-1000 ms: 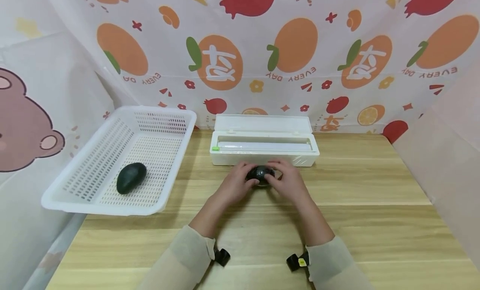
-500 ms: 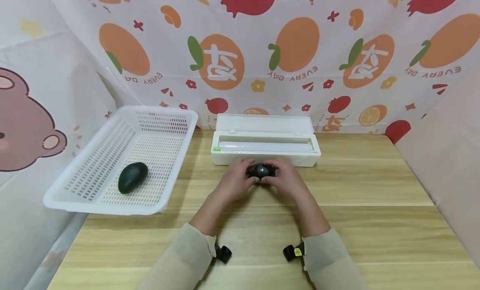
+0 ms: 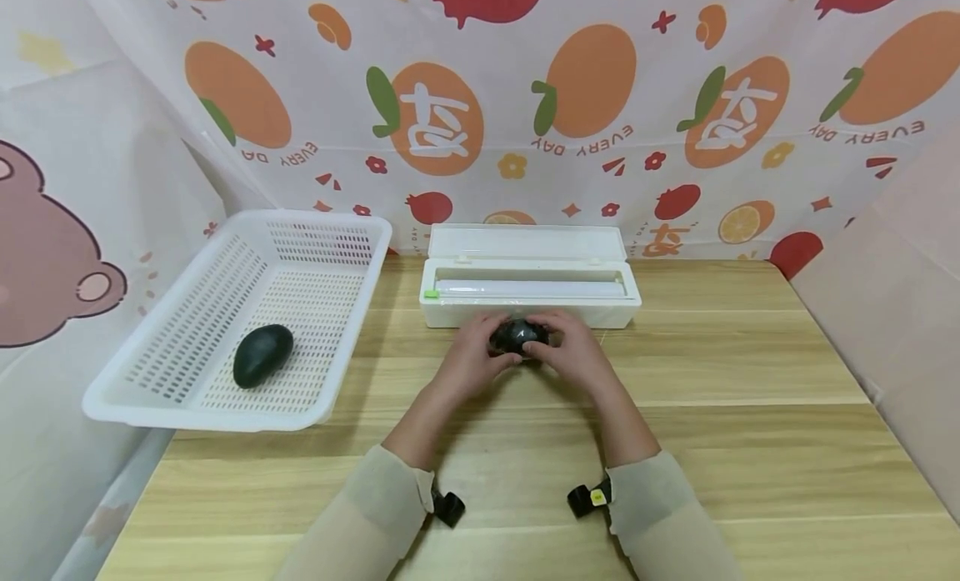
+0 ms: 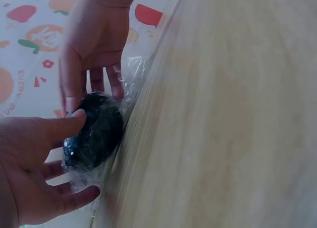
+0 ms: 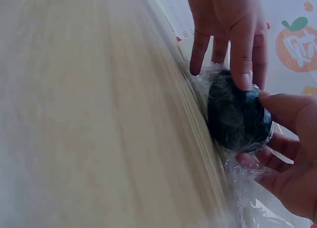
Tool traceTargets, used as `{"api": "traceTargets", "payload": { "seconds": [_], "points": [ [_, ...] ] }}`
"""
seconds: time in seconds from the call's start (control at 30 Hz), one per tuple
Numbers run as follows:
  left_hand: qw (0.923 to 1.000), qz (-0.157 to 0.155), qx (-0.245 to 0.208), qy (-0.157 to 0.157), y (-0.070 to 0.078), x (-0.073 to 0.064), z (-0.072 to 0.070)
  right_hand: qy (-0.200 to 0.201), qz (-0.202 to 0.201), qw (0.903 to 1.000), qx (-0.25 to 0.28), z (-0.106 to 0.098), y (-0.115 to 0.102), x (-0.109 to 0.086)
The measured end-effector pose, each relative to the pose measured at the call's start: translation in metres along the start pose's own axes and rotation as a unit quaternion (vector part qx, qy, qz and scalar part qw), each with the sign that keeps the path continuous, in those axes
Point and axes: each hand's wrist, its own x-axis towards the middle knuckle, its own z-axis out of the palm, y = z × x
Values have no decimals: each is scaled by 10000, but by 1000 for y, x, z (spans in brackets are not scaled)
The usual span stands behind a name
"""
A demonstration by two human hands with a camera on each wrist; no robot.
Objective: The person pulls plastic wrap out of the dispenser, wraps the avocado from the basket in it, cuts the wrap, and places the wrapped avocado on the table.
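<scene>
A dark green avocado (image 3: 512,336), wrapped in clear cling film (image 5: 242,181), lies on the table just in front of the white cling film box. My left hand (image 3: 471,358) holds its left end, thumb on the near side. At the other end my right hand (image 3: 573,348) grips it, its thumb (image 3: 542,351) lying over the top. Both wrist views show the fingers of each hand around the avocado, with loose film bunched at its ends. Behind it the cling film box (image 3: 528,316) stands with its lid raised and a roll (image 3: 525,288) inside.
On the left, a white perforated basket (image 3: 352,331) holds another dark avocado (image 3: 262,355). The wooden table (image 3: 750,448) stretches to the right and toward me. A fruit-print cloth (image 3: 517,81) hangs behind the box.
Both hands have shifted slightly toward the box, and the avocado has turned between them. My right thumb has moved from its near side onto its top since half a second ago.
</scene>
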Motion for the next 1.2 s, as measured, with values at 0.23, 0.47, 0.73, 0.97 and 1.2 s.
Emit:
{"api": "traceTargets", "payload": {
  "seconds": [0.23,0.47,0.73,0.97,1.2],
  "points": [
    [9998,-139,-132,-24,-1,1,1,1086,475,9854,1220,-10,-8,-3],
    [9998,-56,-208,48,-2,0,-2,369,809,9799,1788,-5,-15,1],
    [9993,-201,-273,-132,-7,1,0,136,370,9984,397,6,-7,-2],
    [9924,-619,-1045,-215,-21,4,-3,109,291,9994,177,8,-9,-1],
    [9812,-1008,-1645,2,-26,4,-13,210,357,9991,61,10,-10,-1]
  ]
}}
